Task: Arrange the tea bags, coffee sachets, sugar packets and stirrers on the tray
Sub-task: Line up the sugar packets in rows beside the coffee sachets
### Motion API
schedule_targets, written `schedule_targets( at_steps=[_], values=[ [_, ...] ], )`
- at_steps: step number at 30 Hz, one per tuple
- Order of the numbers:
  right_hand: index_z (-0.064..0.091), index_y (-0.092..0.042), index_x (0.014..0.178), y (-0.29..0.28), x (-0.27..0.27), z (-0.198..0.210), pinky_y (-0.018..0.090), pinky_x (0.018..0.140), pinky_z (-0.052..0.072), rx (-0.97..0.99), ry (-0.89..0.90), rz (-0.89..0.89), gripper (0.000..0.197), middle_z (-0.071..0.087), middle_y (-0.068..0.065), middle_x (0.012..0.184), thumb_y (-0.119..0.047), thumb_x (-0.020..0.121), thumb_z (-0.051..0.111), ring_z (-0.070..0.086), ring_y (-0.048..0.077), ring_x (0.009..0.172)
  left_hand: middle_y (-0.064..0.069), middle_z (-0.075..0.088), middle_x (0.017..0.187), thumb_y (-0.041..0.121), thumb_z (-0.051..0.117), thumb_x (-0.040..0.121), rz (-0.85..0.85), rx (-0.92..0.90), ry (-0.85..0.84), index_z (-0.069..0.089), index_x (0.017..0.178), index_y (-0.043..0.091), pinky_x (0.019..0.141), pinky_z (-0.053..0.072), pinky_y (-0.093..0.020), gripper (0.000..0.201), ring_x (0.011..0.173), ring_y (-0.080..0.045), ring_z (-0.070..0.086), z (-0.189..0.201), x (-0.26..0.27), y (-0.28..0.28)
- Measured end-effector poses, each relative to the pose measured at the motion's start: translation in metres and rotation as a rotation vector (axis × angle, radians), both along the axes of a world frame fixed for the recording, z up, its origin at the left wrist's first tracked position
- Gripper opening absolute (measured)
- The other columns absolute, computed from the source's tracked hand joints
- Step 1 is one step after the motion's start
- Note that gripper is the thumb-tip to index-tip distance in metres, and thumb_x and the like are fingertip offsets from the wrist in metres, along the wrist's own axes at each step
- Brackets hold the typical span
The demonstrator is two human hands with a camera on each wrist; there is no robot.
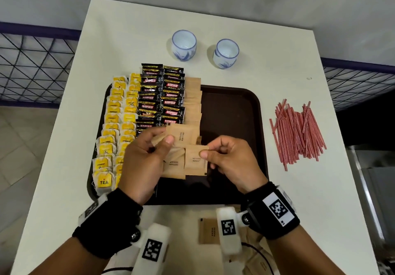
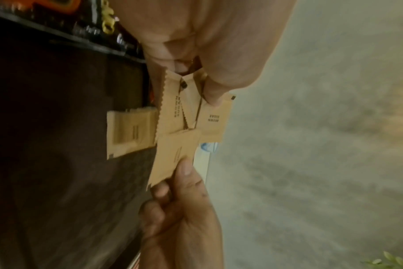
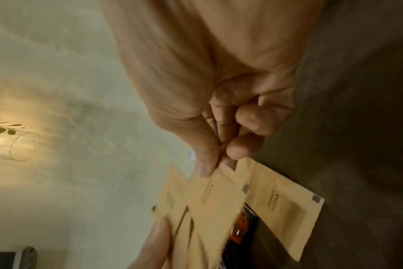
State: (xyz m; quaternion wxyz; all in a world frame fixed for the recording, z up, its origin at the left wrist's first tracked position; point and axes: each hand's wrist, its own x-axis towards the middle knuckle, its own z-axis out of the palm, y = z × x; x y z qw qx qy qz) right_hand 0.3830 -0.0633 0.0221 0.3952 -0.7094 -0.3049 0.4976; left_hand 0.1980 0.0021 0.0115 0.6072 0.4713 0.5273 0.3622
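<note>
A dark brown tray holds two rows of yellow tea bags, two rows of black coffee sachets and a column of brown sugar packets. Above the tray's near middle my left hand grips a fan of brown sugar packets, thumb on top. My right hand pinches the top edge of one sugar packet beside that fan. Red striped stirrers lie in a loose pile on the table right of the tray.
Two white and blue cups stand behind the tray. More sugar packets lie on the white table near its front edge, partly under my wrists. A wire fence runs along both sides of the table.
</note>
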Motion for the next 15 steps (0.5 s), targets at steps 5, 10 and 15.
schedule_targets(
  at_steps=[5, 10, 15],
  values=[
    [0.069, -0.003, 0.085, 0.001, 0.009, -0.013, 0.021, 0.045, 0.044, -0.086, 0.006, 0.014, 0.006, 0.069, 0.018, 0.072, 0.0, 0.089, 0.068, 0.06, 0.015, 0.056, -0.003, 0.075, 0.105, 0.017, 0.069, 0.091, 0.13, -0.014, -0.037, 0.073, 0.097, 0.032, 0.086, 0.057, -0.061, 0.017, 0.102, -0.032, 0.071, 0.009, -0.035, 0.009],
    [0.068, -0.004, 0.085, 0.006, -0.003, -0.027, 0.021, 0.048, 0.05, -0.172, 0.018, 0.065, 0.006, 0.068, 0.013, 0.069, 0.0, 0.09, 0.067, 0.063, 0.015, 0.056, -0.005, 0.074, 0.105, 0.032, 0.069, 0.083, 0.123, 0.004, 0.002, 0.073, 0.103, 0.029, 0.083, 0.056, -0.064, 0.02, 0.094, -0.025, 0.07, 0.014, -0.06, 0.003],
    [0.067, -0.013, 0.075, 0.007, -0.01, -0.034, 0.022, 0.048, 0.05, -0.184, -0.032, 0.097, 0.018, 0.066, 0.006, 0.062, -0.003, 0.09, 0.069, 0.064, 0.015, 0.055, -0.004, 0.075, 0.105, 0.03, 0.068, 0.082, 0.118, -0.017, 0.003, 0.074, 0.099, 0.03, 0.081, 0.058, -0.06, 0.018, 0.096, -0.028, 0.071, 0.013, -0.064, -0.005]
  ],
)
